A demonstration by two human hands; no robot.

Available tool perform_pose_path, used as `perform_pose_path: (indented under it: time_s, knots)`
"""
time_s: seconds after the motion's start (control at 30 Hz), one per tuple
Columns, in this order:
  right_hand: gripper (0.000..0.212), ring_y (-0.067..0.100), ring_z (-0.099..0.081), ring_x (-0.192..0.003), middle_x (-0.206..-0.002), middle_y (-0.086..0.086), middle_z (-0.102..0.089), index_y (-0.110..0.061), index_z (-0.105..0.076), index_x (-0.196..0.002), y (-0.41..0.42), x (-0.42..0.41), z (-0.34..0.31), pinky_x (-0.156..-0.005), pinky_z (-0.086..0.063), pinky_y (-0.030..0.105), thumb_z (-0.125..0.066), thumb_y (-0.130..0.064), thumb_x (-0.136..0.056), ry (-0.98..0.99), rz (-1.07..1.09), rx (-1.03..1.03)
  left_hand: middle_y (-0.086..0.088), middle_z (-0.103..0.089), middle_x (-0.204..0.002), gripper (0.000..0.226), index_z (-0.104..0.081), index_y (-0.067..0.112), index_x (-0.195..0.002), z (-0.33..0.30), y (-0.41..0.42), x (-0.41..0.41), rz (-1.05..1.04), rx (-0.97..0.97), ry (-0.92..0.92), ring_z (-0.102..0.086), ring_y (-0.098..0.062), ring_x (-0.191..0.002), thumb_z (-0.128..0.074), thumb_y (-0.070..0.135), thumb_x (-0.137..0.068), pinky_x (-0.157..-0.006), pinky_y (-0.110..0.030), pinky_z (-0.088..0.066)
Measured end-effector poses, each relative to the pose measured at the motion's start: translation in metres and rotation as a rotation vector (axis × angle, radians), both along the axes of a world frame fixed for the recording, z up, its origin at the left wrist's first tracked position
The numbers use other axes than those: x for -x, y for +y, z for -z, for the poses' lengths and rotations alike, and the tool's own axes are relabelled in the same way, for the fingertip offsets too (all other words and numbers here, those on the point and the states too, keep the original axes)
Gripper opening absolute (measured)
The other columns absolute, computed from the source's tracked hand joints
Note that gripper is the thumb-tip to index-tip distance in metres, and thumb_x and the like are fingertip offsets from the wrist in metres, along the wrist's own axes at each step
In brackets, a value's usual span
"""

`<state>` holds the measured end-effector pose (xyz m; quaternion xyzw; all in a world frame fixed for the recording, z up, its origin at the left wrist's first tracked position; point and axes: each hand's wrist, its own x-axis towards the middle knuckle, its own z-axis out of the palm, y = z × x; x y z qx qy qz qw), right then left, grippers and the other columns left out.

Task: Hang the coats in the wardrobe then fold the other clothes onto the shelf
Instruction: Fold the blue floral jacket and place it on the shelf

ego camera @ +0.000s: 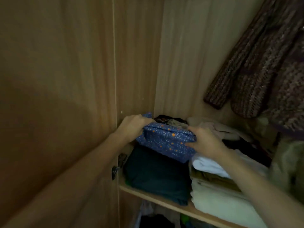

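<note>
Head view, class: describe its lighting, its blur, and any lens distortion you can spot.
Head view: dim, warm light; the wardrobe's left wall falls into shadow; the knitted coat and the right edge are smeared with blur; the blue floral bundle, held between left hand and right hand, is sharpest; the wide lens tilts the panel lines and slants the shelf edge.

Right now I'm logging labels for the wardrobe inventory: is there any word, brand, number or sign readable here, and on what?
None: no readable text in this view.
The folded blue cloth, held by the left hand and right hand, carries only a pattern of white sprigs and orange dots, no letters.
The dark green pile, white pile and hanging knit show no tags or print.
The picture is dim and blurred.
</note>
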<state>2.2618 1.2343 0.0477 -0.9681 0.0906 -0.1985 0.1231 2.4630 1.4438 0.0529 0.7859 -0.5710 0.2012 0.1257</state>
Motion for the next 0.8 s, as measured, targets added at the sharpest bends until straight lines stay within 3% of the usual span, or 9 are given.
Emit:
perform_pose_path:
  time_s: [0.1, 0.2, 0.27, 0.3, 0.4, 0.47, 0.57, 0.67, 0.8]
  knots:
    - [0.038, 0.022, -0.060, -0.082, -0.090, 0.000, -0.064, -0.020, -0.061, -0.105, 0.000, -0.022, 0.060, -0.062, -0.052, 0.037, -0.072, -0.010, -0.069, -0.063, 0.143, 0.310, -0.003, -0.068, -0.107, 0.085, -0.060, 0.028, -0.122, 0.059, -0.010, -0.026, 0.041, 0.072, 0.110, -0.064, -0.023, -0.093, -0.084, -0.002, -0.046, -0.072, -0.031, -0.055]
    - [0.054, 0.024, -0.059, -0.082, -0.092, -0.001, -0.061, -0.022, -0.059, -0.106, 0.015, -0.023, 0.125, -0.063, -0.051, 0.035, -0.071, -0.007, -0.056, 0.093, 0.135, 0.377, 0.002, -0.066, -0.109, 0.082, -0.064, 0.024, -0.110, 0.134, -0.006, -0.019, -0.066, -0.114, 0.145, -0.065, -0.021, -0.094, -0.083, 0.000, -0.034, -0.068, -0.029, -0.055]
    - [0.052, 0.025, -0.063, -0.085, -0.098, 0.001, -0.063, -0.022, -0.054, -0.112, 0.027, -0.016, 0.161, -0.064, -0.052, 0.036, -0.057, -0.012, -0.061, 0.268, 0.111, 0.363, 0.003, -0.059, -0.118, 0.078, -0.057, 0.025, -0.116, 0.166, -0.004, 0.004, -0.145, -0.306, 0.237, -0.059, -0.022, -0.102, -0.083, 0.003, -0.046, -0.074, -0.033, -0.051]
    - [0.057, 0.027, -0.064, -0.096, -0.112, 0.003, -0.062, -0.020, -0.052, -0.121, 0.030, -0.012, 0.173, -0.071, -0.054, 0.038, -0.055, -0.013, -0.065, 0.363, 0.119, 0.327, 0.001, -0.049, -0.132, 0.078, -0.048, 0.023, -0.129, 0.175, -0.004, 0.013, -0.160, -0.361, 0.305, -0.050, -0.024, -0.116, -0.079, 0.005, -0.060, -0.087, -0.034, -0.047]
    - [0.077, 0.025, -0.034, -0.137, -0.151, 0.001, -0.030, -0.016, -0.024, -0.150, 0.033, -0.007, 0.163, -0.108, -0.035, 0.037, -0.056, -0.025, -0.081, 0.594, 0.107, 0.233, -0.003, -0.011, -0.160, 0.079, -0.015, 0.018, -0.152, 0.172, -0.008, 0.026, -0.226, -0.541, 0.421, -0.015, -0.028, -0.145, -0.058, 0.019, -0.086, -0.118, -0.041, -0.016]
    - [0.059, 0.023, -0.043, -0.126, -0.142, 0.002, -0.040, -0.017, -0.035, -0.144, 0.033, -0.020, 0.143, -0.098, -0.042, 0.032, -0.049, -0.025, -0.087, 0.519, 0.138, 0.172, -0.007, -0.026, -0.155, 0.060, -0.032, 0.014, -0.147, 0.149, -0.018, 0.032, -0.252, -0.488, 0.345, -0.023, -0.030, -0.141, -0.049, 0.028, -0.092, -0.118, -0.043, -0.018]
    - [0.047, 0.030, -0.051, -0.113, -0.132, 0.008, -0.050, -0.012, -0.050, -0.133, 0.032, -0.052, 0.135, -0.090, -0.048, 0.040, -0.041, -0.023, -0.088, 0.187, 0.249, 0.124, -0.003, -0.050, -0.135, 0.039, -0.054, 0.016, -0.128, 0.130, -0.050, 0.032, -0.193, -0.133, 0.220, -0.041, -0.024, -0.125, -0.045, 0.025, -0.092, -0.110, -0.037, -0.029]
    - [0.057, 0.038, -0.042, -0.130, -0.146, 0.017, -0.040, -0.011, -0.044, -0.141, 0.031, -0.080, 0.153, -0.107, -0.034, 0.050, -0.025, -0.036, -0.094, 0.166, 0.390, 0.034, 0.000, -0.028, -0.157, 0.046, -0.044, 0.023, -0.143, 0.144, -0.080, 0.014, -0.146, -0.152, 0.218, -0.019, -0.024, -0.145, -0.040, 0.025, -0.097, -0.121, -0.044, -0.003]
    - [0.064, 0.031, 0.005, -0.148, -0.163, 0.005, 0.005, -0.031, -0.001, -0.154, 0.016, -0.090, 0.184, -0.118, -0.007, 0.053, -0.024, -0.054, -0.099, 0.321, 0.500, -0.159, 0.004, 0.006, -0.163, 0.056, -0.017, 0.039, -0.153, 0.185, -0.089, -0.017, -0.195, -0.180, 0.305, 0.019, -0.021, -0.148, -0.031, 0.042, -0.099, -0.114, -0.047, 0.024]
